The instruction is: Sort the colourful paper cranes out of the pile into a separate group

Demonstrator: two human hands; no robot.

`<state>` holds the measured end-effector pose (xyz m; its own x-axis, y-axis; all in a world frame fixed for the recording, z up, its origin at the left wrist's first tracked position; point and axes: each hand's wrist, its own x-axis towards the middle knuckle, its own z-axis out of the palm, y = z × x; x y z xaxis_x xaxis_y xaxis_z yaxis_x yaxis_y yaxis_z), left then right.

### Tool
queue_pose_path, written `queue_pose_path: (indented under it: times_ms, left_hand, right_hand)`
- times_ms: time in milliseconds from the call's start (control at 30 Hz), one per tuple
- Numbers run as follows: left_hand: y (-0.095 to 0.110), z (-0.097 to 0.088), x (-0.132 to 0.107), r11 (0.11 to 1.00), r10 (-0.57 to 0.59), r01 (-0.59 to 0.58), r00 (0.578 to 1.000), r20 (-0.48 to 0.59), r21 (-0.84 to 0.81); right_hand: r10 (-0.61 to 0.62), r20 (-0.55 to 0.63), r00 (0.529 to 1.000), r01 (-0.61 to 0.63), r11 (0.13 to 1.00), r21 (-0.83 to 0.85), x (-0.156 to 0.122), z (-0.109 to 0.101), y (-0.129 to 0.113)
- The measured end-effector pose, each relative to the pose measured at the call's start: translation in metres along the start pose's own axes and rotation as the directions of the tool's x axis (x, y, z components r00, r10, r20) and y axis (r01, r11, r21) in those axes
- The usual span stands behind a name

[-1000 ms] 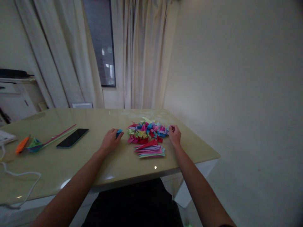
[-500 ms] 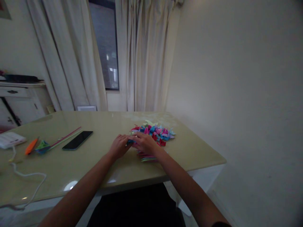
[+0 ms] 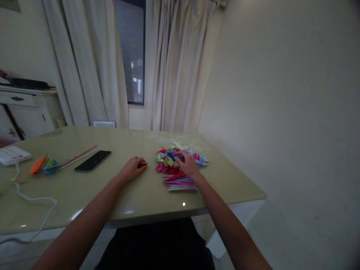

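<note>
My right hand (image 3: 188, 164) reaches over a pile of colourful folded paper cranes (image 3: 197, 158), its thumb and fingertips closed around a blue paper crane (image 3: 170, 153). To the left of the pile, my left hand (image 3: 132, 168) rests on the table with curled fingers. A small dark red piece (image 3: 143, 164) shows at its fingertips, too small to make out. Pink and red folded cranes (image 3: 165, 168) lie along the pile's near side. Closer to the table's front edge is a stack of flat folded paper pieces (image 3: 181, 183), partly covered by my right wrist.
A black phone (image 3: 93, 161) lies left on the glossy table (image 3: 140, 195). Beyond it are thin pink and green sticks (image 3: 77, 159), a blue-green folded piece (image 3: 51, 165) and an orange object (image 3: 38, 165). A white box (image 3: 14, 155) with a white cable (image 3: 36, 198) stands at the far left.
My hands, together in front of the pile before, have moved apart. The right went right and onto the cranes; the left drew back left. The pink and red cranes and the flat stack are uncovered.
</note>
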<state>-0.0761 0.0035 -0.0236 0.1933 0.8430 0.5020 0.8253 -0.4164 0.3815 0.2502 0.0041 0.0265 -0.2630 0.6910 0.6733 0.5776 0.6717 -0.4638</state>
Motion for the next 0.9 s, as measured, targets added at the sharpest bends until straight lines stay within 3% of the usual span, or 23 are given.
queue_pose_path:
  times_ms: [100, 200, 300, 400, 500, 667, 800, 900]
  left_hand:
    - [-0.002, 0.006, 0.004, 0.998, 0.009, -0.008, 1.0, 0.01, -0.069]
    - [0.009, 0.01, 0.007, 0.991, 0.036, -0.04, 0.999, -0.035, -0.128]
    - [0.027, 0.011, 0.005, 0.978, 0.099, -0.109, 0.993, -0.064, -0.177]
    - [0.043, 0.012, -0.001, 0.959, 0.18, -0.193, 0.98, -0.079, -0.206]
    - [0.054, 0.012, -0.004, 0.944, 0.232, -0.249, 0.967, -0.105, -0.216]
    - [0.061, 0.01, -0.005, 0.94, 0.255, -0.278, 0.958, -0.131, -0.2]
    - [0.067, 0.007, -0.005, 0.943, 0.309, -0.328, 0.928, -0.206, -0.061]
    - [0.079, 0.008, 0.001, 0.919, 0.381, -0.392, 0.907, -0.181, -0.029]
  right_hand:
    - [0.02, -0.04, 0.999, -0.02, 1.0, -0.013, -0.001, 0.001, 0.001]
    - [-0.024, -0.039, 0.999, 0.023, 1.0, -0.014, -0.002, 0.011, -0.018]
    - [-0.142, 0.073, 0.987, 0.141, 0.99, 0.023, -0.003, 0.03, -0.048]
    - [-0.272, 0.212, 0.939, 0.271, 0.962, 0.033, -0.003, 0.049, -0.072]
    - [-0.292, 0.244, 0.925, 0.298, 0.954, 0.011, -0.001, 0.058, -0.08]
    - [-0.25, 0.166, 0.954, 0.25, 0.968, 0.019, 0.004, 0.039, -0.064]
    - [-0.107, -0.024, 0.994, 0.107, 0.994, 0.009, 0.011, 0.002, -0.028]
    - [-0.036, -0.063, 0.997, 0.038, 0.999, 0.026, 0.009, -0.023, 0.004]
